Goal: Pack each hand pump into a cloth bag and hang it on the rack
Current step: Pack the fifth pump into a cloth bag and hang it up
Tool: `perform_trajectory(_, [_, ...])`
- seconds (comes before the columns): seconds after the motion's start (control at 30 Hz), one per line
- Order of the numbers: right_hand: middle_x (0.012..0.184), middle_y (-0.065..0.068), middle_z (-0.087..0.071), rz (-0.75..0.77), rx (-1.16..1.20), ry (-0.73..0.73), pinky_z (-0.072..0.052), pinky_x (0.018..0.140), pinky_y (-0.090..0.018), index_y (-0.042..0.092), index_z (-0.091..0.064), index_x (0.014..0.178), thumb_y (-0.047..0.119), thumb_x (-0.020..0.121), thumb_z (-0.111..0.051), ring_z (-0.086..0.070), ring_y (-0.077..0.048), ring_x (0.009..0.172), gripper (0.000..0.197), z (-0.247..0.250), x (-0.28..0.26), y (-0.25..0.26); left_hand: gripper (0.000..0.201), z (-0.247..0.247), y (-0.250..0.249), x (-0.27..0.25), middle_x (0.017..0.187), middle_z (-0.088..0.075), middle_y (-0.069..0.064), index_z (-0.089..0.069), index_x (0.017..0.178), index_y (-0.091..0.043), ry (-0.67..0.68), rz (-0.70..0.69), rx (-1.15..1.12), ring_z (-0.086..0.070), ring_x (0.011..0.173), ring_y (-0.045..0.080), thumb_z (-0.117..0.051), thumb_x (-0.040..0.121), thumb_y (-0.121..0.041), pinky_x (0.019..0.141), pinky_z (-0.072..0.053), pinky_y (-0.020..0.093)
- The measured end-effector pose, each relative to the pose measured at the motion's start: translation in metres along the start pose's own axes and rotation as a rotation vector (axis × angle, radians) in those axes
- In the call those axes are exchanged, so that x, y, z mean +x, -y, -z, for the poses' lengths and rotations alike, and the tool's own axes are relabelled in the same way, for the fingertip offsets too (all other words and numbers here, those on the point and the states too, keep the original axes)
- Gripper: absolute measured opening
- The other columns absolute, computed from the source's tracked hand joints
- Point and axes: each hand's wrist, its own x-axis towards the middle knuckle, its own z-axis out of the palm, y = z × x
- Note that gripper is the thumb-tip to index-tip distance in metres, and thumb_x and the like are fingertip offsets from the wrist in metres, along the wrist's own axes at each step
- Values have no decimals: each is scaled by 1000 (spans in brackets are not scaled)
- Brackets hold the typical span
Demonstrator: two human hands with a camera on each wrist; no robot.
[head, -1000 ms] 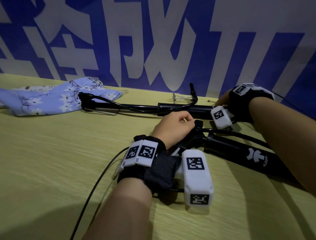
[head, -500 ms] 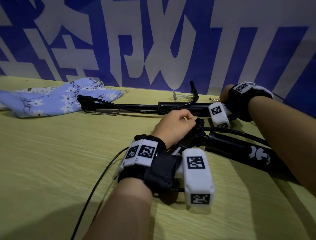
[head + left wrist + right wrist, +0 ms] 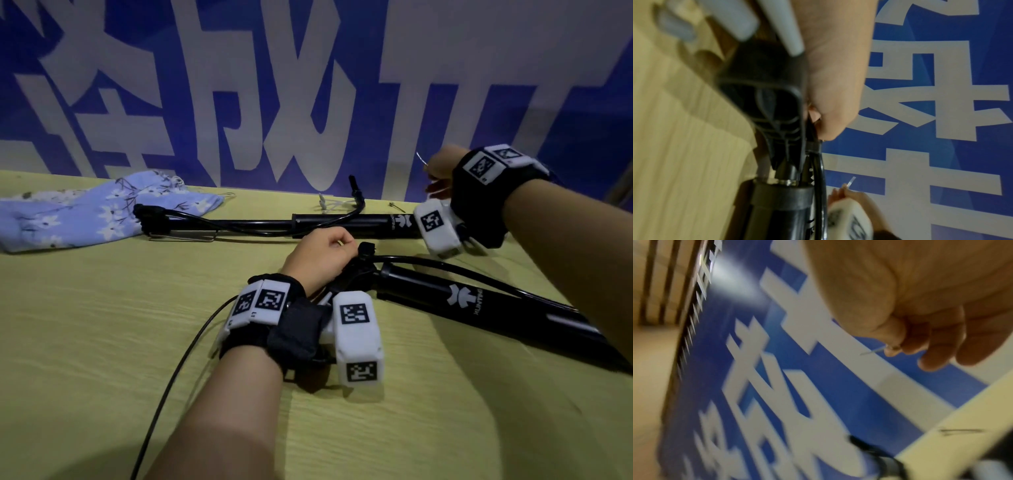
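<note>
Two black hand pumps lie on the yellow-green table. The near pump [image 3: 479, 308] runs from the centre toward the lower right. My left hand [image 3: 322, 257] grips its handle end [image 3: 774, 104], fingers curled tightly by the hose. The far pump [image 3: 342, 224] lies crosswise at the back, its hose looped over it. A blue floral cloth bag [image 3: 85, 212] lies flat at the far left, touching that pump's end. My right hand [image 3: 440, 168] is raised above the table at the back right and pinches a thin pale strip [image 3: 872, 351] between thumb and fingertips.
A blue and white banner wall [image 3: 308, 85] stands right behind the table. Small white plastic bits [image 3: 329, 204] and a small needle [image 3: 394, 206] lie near the far pump. A thin black cable [image 3: 178, 370] trails from my left wrist toward the front edge.
My right hand has lifted from the table beside the far pump's end and now holds the thin strip in the air. My left hand keeps its grip on the near pump.
</note>
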Motion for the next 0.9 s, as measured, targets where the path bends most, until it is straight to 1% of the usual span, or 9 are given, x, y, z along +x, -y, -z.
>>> perform_trajectory(0.2, [70,1,-42,108,263,-13,-43,66,-28,15,-46,77,13,101,-31,-47,-12,63,29,24,-87,12,21,3,-4,-1,62,-55,-1,-57,65,-22,-16,4,36,-47,60,15,-57,85,-18,67,-37,28])
perform_trajectory(0.3, [77,-1,-46,102,234,63,-43,65,-26,12,-50,88,13,100,-34,-49,-13,68,20,29,-131,-14,23,3,-11,-6,65,-57,-1,-57,66,-22,-23,0,53,-49,63,15,-56,88,-14,67,-38,27])
perform_trajectory(0.37, [75,-2,-46,95,219,48,-43,61,-25,12,-49,85,11,100,-36,-49,-13,65,20,24,-144,-37,28,4,-17,-11,66,-56,-5,-57,66,-23,-29,1,105,-48,62,11,-50,89,-9,61,-36,25])
perform_trajectory(0.47, [69,-2,-43,132,221,-19,-40,51,-17,13,-47,77,7,99,-33,-43,-12,58,27,14,-149,-68,33,8,-22,-17,76,-61,-1,-58,67,-25,-42,38,171,-52,67,13,-42,88,-4,65,-41,26])
perform_trajectory(0.57, [75,-3,-46,172,249,-137,-41,62,-23,10,-50,90,8,99,-32,-46,-13,60,20,12,-149,-87,30,18,-25,-26,76,-60,-1,-57,69,-25,-25,87,317,-54,75,17,-42,89,-7,74,-42,28])
perform_trajectory(0.63, [76,-3,-47,190,274,-147,-42,62,-25,11,-49,89,7,99,-30,-47,-14,60,22,14,-148,-91,23,27,-27,-32,79,-61,0,-58,72,-19,30,136,475,-55,80,20,-45,90,-12,74,-41,26])
perform_trajectory(0.73, [73,-2,-47,190,280,-137,-45,61,-23,12,-48,83,7,98,-30,-48,-15,61,24,20,-149,-95,26,42,-30,-41,76,-61,6,-60,72,-12,106,262,604,-55,71,22,-48,91,-24,67,-40,27])
perform_trajectory(0.83, [72,-2,-47,225,216,-144,-48,74,-32,16,-46,77,7,98,-30,-49,-15,64,28,23,-149,-101,27,53,-35,-48,70,-58,3,-61,76,-8,26,352,568,-52,63,17,-51,91,-28,56,-36,25])
perform_trajectory(0.9, [73,-1,-50,254,120,-171,-47,80,-38,18,-47,78,6,96,-31,-50,-18,72,28,25,-148,-104,24,54,-41,-50,68,-56,5,-59,79,-7,-33,355,409,-53,59,18,-50,92,-24,53,-37,24])
